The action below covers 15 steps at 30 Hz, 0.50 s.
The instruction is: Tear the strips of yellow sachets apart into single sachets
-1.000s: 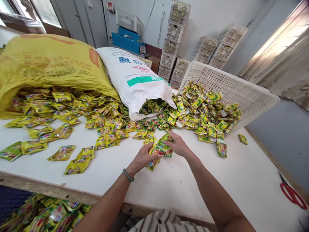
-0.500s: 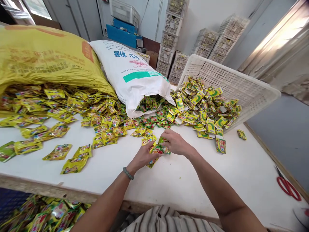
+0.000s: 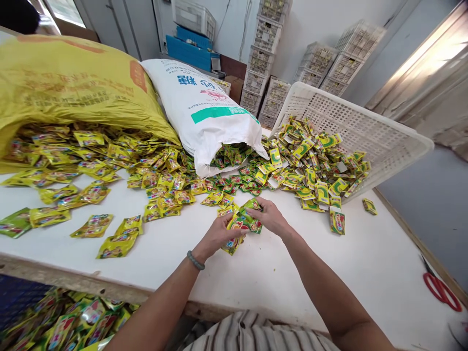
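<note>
Centre frame, low over the white desk (image 3: 256, 273): both hands share a small stack of sachets (image 3: 242, 225). The sachets are glossy crinkled foil, flat rectangles, green-yellow with red print. Left hand (image 3: 216, 236) grip pinched on the stack's lower left end. Right hand (image 3: 269, 217) grip closed on its upper right edge. Behind, loose sachets spill from a yellow woven sack (image 3: 73, 87) at upper left, a white woven sack (image 3: 208, 112) at centre, and a tipped white perforated plastic crate (image 3: 365, 131) at right. Red-handled scissors (image 3: 440, 288) lie at the right edge.
</note>
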Available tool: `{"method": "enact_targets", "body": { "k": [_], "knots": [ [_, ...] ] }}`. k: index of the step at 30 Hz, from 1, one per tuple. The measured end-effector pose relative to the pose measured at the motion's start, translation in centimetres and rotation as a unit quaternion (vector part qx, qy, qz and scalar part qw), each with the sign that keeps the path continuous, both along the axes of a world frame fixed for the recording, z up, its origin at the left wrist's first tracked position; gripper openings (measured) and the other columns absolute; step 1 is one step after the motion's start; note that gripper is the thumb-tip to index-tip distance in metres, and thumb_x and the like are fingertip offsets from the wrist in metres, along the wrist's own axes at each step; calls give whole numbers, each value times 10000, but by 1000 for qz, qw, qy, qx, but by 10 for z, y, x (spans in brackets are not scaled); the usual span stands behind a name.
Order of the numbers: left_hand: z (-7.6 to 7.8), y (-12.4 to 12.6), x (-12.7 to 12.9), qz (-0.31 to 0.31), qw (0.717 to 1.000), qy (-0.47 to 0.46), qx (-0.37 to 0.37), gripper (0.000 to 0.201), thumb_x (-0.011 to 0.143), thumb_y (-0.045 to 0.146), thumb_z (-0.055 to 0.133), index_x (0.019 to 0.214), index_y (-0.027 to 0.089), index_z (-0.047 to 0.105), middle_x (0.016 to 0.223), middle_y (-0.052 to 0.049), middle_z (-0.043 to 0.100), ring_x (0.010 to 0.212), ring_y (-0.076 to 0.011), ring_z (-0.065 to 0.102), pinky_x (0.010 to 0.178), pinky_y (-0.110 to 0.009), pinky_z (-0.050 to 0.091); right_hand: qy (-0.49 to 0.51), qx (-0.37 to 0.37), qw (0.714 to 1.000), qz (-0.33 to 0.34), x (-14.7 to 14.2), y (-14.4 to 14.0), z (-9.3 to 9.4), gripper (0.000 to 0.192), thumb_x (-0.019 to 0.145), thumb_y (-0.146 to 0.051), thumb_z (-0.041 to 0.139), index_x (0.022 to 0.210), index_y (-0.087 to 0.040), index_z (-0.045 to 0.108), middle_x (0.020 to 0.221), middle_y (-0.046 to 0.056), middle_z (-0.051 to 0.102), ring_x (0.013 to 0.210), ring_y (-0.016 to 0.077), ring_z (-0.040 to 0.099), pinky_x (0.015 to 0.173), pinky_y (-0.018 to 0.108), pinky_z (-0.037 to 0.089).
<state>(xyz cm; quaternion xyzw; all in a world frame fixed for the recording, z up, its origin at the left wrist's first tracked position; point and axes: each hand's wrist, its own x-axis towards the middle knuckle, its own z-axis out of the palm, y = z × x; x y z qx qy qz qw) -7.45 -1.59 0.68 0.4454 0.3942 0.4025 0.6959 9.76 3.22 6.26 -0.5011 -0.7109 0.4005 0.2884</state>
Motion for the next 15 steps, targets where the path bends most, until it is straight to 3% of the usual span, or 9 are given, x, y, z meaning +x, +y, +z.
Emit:
{"method": "enact_targets", "body": {
  "k": [4,6,12,15],
  "knots": [
    [1,-1,2,-5,999,-37,-19,451,606,441,826,909,173,625,743,13,639,588,-151,594,594,-295,500,97,-112,988,38,6,-1,-2,367,688,-531,685,770,-183,601,658,-15,579,631,149,528,580,258,429],
    [2,-2,2,-4,999,-32,-10,452,612,440,822,919,172,627,746,15,636,593,-145,584,615,-301,505,107,-127,985,49,8,-1,-3,358,690,-523,683,760,-183,592,668,-17,570,625,143,523,582,260,431],
    [-1,-1,-1,12,997,46,68,434,644,431,800,923,161,607,815,-21,664,689,-177,613,640,-288,497,-38,56,998,17,-4,1,-9,204,749,-375,677,680,-187,635,759,6,562,724,150,532,685,275,417],
    [-4,0,-2,11,998,36,51,450,646,435,798,946,169,593,795,-6,656,661,-172,611,638,-294,500,-51,80,995,36,-12,-6,-11,179,784,-356,659,697,-200,659,760,13,589,725,152,547,689,272,415]
  ]
}}
